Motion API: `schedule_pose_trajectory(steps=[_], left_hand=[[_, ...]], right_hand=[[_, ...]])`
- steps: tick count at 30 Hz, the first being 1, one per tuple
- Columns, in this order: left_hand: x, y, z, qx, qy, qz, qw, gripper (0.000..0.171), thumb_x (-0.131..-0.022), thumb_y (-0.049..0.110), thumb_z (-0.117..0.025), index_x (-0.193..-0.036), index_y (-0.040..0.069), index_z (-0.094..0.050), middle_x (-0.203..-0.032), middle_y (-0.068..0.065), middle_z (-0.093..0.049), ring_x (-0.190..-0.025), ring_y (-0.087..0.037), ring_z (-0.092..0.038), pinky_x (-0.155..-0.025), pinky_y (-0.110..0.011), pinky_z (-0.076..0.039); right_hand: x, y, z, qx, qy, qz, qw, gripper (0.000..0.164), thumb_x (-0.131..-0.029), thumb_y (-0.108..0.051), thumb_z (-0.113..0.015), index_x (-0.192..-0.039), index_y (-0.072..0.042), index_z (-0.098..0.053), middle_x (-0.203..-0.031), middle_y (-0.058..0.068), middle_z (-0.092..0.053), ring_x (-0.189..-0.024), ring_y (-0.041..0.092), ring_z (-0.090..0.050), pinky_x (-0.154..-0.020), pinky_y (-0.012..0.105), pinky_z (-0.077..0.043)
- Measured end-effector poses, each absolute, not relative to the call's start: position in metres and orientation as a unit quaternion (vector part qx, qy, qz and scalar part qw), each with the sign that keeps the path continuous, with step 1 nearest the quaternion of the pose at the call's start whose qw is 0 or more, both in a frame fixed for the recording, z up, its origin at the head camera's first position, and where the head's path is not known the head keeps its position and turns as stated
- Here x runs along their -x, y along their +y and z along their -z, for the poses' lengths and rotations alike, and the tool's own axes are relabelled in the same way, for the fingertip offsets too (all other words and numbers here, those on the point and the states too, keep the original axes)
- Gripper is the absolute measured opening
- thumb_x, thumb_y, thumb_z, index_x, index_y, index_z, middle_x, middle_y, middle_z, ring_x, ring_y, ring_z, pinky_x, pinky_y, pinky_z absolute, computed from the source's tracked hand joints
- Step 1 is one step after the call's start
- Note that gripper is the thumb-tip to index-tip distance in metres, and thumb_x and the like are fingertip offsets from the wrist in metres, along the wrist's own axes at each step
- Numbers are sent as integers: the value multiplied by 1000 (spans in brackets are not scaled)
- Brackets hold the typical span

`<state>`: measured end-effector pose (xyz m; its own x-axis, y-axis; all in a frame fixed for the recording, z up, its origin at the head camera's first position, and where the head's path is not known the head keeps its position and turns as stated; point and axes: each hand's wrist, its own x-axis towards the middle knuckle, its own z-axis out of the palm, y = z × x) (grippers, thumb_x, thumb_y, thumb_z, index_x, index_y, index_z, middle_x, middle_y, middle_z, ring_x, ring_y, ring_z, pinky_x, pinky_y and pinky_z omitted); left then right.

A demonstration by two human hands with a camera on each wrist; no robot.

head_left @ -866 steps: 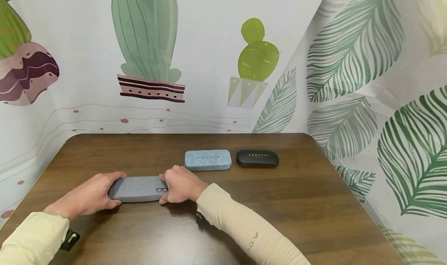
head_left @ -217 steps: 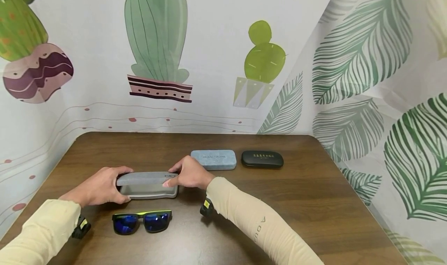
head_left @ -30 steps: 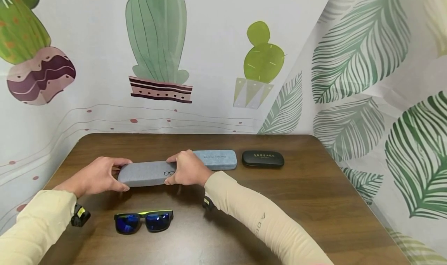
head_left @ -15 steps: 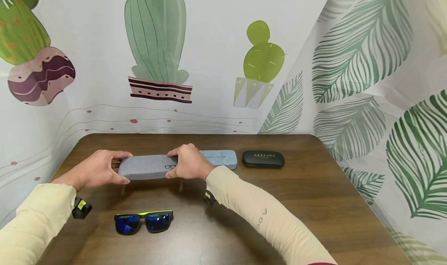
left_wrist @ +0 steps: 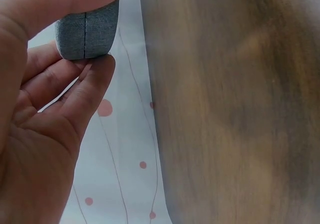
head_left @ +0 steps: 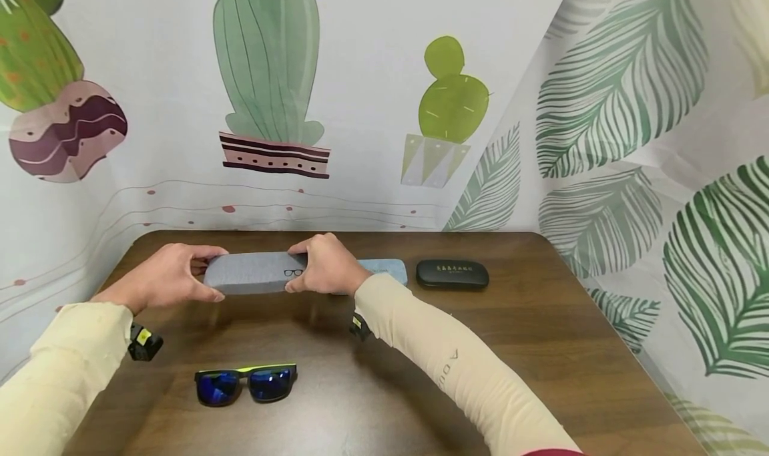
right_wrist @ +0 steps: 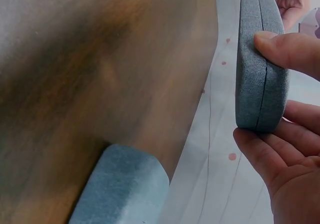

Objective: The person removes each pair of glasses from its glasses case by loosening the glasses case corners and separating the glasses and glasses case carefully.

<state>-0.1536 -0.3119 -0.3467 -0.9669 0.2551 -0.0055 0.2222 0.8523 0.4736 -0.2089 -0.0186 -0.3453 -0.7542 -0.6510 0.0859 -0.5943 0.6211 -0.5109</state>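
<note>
A closed grey glasses case (head_left: 249, 272) with a small spectacles print is held level in both hands, raised off the table. My left hand (head_left: 165, 276) grips its left end between thumb and fingers. At the other end my right hand (head_left: 327, 266) grips it the same way, thumb on the near side. In the right wrist view the grey case (right_wrist: 261, 78) shows its seam pressed together. Sunglasses (head_left: 245, 384) with blue lenses and a yellow-green stripe lie nearer the body. Behind my right hand a light blue glasses case (head_left: 387, 268) is partly hidden.
A black glasses case (head_left: 452, 274) with gold lettering lies right of the blue one. Everything stands on a brown wooden table (head_left: 480, 376). A printed cloth (head_left: 366, 109) with cacti and leaves hangs behind the table's far edge.
Long ago the grey case lay on the table without sunglasses in view; later it was opened with sunglasses in front. Over the last second both hands lift the closed case up and away.
</note>
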Motion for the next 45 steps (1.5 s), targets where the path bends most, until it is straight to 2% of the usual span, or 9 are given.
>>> schedule_pose_trajectory(steps=[2, 4, 8, 12, 22, 30, 36, 39, 45], left_hand=[[155, -312, 346, -122, 961, -244, 35, 82, -70, 38, -96, -135, -2, -64, -116, -17, -74, -101, -26, -71, -73, -23, -53], [157, -313, 346, -120, 962, -245, 34, 81, -71, 37, -96, -135, -1, -64, -116, -16, -74, -102, -26, -71, -74, -23, -53], [160, -314, 346, -118, 964, -237, 27, 81, -71, 39, -96, -135, 1, -64, -116, -16, -74, -101, -26, -71, -76, -26, -53], [163, -316, 346, -114, 965, -233, 26, 84, -69, 42, -96, -135, 1, -64, -117, -17, -74, -101, -26, -70, -77, -29, -53], [171, -316, 348, -103, 964, -243, 38, 87, -71, 40, -95, -140, -1, -61, -124, -22, -72, -110, -34, -69, -83, -39, -55], [177, -316, 353, -96, 963, -247, 46, 85, -73, 36, -93, -141, -2, -59, -125, -24, -70, -111, -36, -68, -84, -42, -56], [179, -316, 359, -101, 960, -256, 51, 82, -74, 30, -93, -141, -3, -58, -122, -22, -70, -109, -34, -68, -84, -41, -55], [179, -318, 363, -103, 959, -259, 57, 83, -74, 29, -93, -141, -4, -57, -121, -23, -71, -107, -33, -68, -82, -40, -55], [181, -318, 369, -108, 957, -262, 56, 84, -72, 27, -93, -140, -7, -57, -118, -23, -71, -105, -33, -69, -81, -39, -56]], right_hand=[[211, -19, 345, 347, 899, 262, 52, 63, -77, -34, -92, -132, -12, -72, -57, -4, -63, -66, 4, -51, -74, 15, -46], [213, -20, 344, 350, 899, 260, 48, 63, -77, -34, -92, -132, -11, -72, -44, -7, -49, -58, 4, -46, -71, 14, -45], [215, -21, 342, 346, 898, 265, 55, 62, -79, -33, -91, -133, -11, -71, -38, -10, -36, -46, 4, -35, -59, 17, -39], [216, -22, 341, 336, 897, 277, 73, 62, -80, -31, -91, -135, -11, -70, -40, -8, -36, -45, 6, -29, -55, 19, -34], [225, -25, 346, 334, 900, 273, 62, 62, -80, -32, -91, -135, -11, -70, -43, -7, -43, -66, 7, -46, -66, 17, -42], [229, -28, 353, 338, 906, 250, 41, 63, -79, -34, -91, -134, -11, -71, -44, -10, -42, -66, 6, -44, -64, 16, -40], [231, -31, 360, 329, 914, 233, 43, 65, -80, -37, -91, -136, -13, -70, -60, -6, -66, -74, 8, -53, -70, 18, -44], [231, -32, 365, 332, 916, 222, 42, 65, -80, -38, -90, -137, -13, -70, -84, -3, -78, -80, 6, -58, -75, 17, -47], [232, -35, 371, 334, 920, 200, 40, 66, -82, -39, -89, -138, -12, -68, -124, 1, -77, -94, 6, -64, -87, 19, -52]])
